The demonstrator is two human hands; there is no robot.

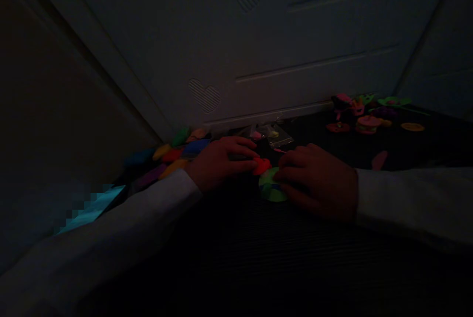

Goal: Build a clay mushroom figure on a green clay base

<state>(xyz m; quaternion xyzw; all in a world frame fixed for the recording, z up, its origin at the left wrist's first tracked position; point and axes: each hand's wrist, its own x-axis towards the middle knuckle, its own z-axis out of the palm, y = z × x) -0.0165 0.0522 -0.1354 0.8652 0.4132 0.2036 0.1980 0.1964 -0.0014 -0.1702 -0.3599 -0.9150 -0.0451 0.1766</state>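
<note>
The picture is very dark. A round, flat green piece (272,190), seemingly of modelling clay with a darker band, lies on the black table. My right hand (320,181) is over its right edge, fingers curled and closed on it; the fingertips are partly hidden. A bright red lump (262,165) sits at the top edge of the green piece. My left hand (223,162) reaches to this lump from the left, fingers stretched and apart, a fingertip touching it. Just beyond my right fingers shows a thin pink tip (280,150); whether the hand holds it is unclear.
Several coloured packets (173,154) are heaped left of my left hand. Clear plastic bags (279,136) lie near the pale panel (266,95) behind. Colourful small figures (367,124) stand at the back right. A pink flat piece (379,160) is beyond my right wrist.
</note>
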